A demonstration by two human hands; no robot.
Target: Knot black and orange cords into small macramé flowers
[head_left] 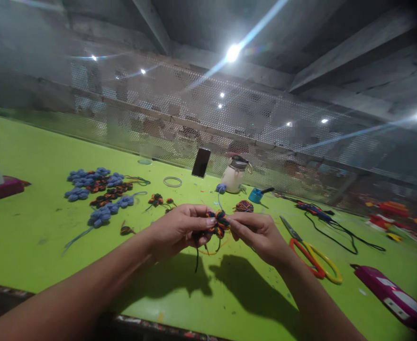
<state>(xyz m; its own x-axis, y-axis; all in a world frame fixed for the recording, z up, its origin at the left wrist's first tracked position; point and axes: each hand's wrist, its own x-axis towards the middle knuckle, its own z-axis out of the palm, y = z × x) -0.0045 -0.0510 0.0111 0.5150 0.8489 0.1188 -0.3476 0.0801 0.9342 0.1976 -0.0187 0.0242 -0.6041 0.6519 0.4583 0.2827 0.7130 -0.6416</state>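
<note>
Above the green table, a crocheted yarn flower (pixel 221 224) in dark, orange and red strands is held up between both hands. My left hand (pixel 185 226) grips its left side, thumb on the petals, with loose yarn tails dangling beneath. The fingers of my right hand (pixel 256 232) are closed in a pinch at the flower's right edge; any small tool between them is hidden. A blue strand runs from near the flower up to a small blue yarn ball (pixel 221 188). Just behind my right hand lies a multicoloured yarn ball (pixel 244 206).
Blue and dark-orange yarn flowers (pixel 100 215) lie in a group on the left. Scissors (pixel 306 253) with orange and yellow handles and a magenta power strip (pixel 389 293) are at right. A phone (pixel 201 162) and a pale jug (pixel 235 176) stand near the mesh barrier (pixel 180 113).
</note>
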